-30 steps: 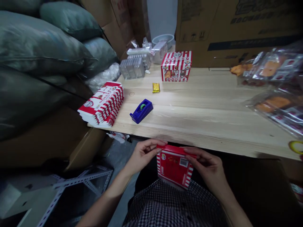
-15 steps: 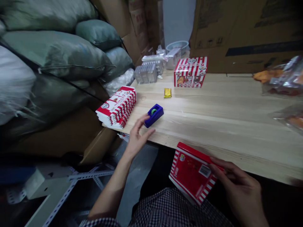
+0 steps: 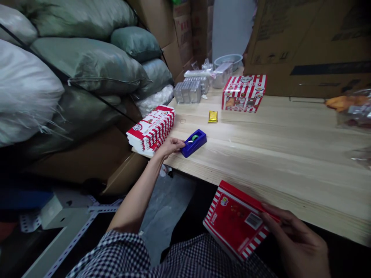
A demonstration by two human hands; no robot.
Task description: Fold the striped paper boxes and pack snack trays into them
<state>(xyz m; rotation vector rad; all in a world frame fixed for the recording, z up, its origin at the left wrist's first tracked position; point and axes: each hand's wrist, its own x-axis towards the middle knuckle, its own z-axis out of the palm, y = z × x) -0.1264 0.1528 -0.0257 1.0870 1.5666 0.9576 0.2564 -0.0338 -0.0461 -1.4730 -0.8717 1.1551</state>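
Observation:
My right hand (image 3: 301,237) grips the right edge of a red box (image 3: 236,220) with white stripes and a barcode, thumb on the near face. The box is tilted in front of the table's front edge. At the near left end of a blue tape dispenser (image 3: 197,146), my left hand (image 3: 171,146) has its thumb and fingers pinched together on the tape end. The dispenser stands on the table with a green-cored tape roll (image 3: 194,138) in it. Left of it lies a stack of flat red-and-white cartons (image 3: 152,125).
Behind stand a striped red-and-white box (image 3: 244,94), a small yellow packet (image 3: 212,116), clear plastic cases (image 3: 188,92) and a pale blue basin (image 3: 228,60). Large sacks (image 3: 89,63) are piled at left. Plastic-bagged orange items (image 3: 348,106) lie at right on the wooden table (image 3: 290,143).
My left hand has gone from spread fingers beside the dispenser to a pinch at its near end. My right hand still holds the red box. The view has shifted slightly.

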